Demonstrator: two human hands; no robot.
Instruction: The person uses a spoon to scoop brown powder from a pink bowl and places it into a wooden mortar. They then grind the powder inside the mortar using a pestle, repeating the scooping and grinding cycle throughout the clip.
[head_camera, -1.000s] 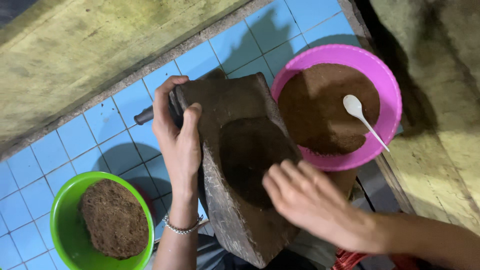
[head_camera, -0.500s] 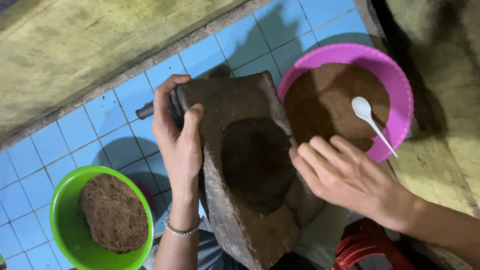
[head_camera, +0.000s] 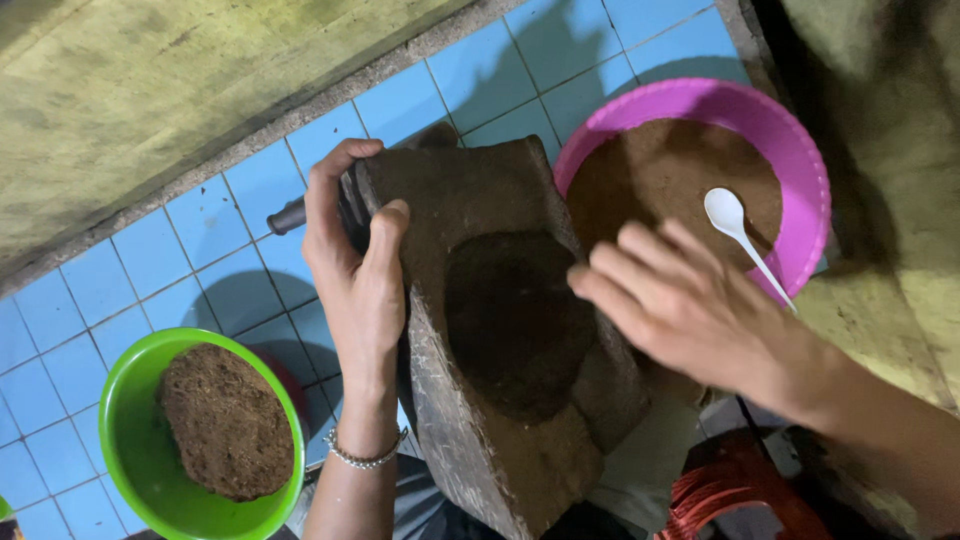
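block: a rough dark-brown wooden mould block (head_camera: 480, 330), long and wedge-shaped, tilted over the blue tiled floor (head_camera: 200, 250)
hollow: a round hollow (head_camera: 515, 320) in the block's upper face, packed with dark brown mass
place: just left of the pink bowl (head_camera: 800, 170), right of the green bowl (head_camera: 130, 450)
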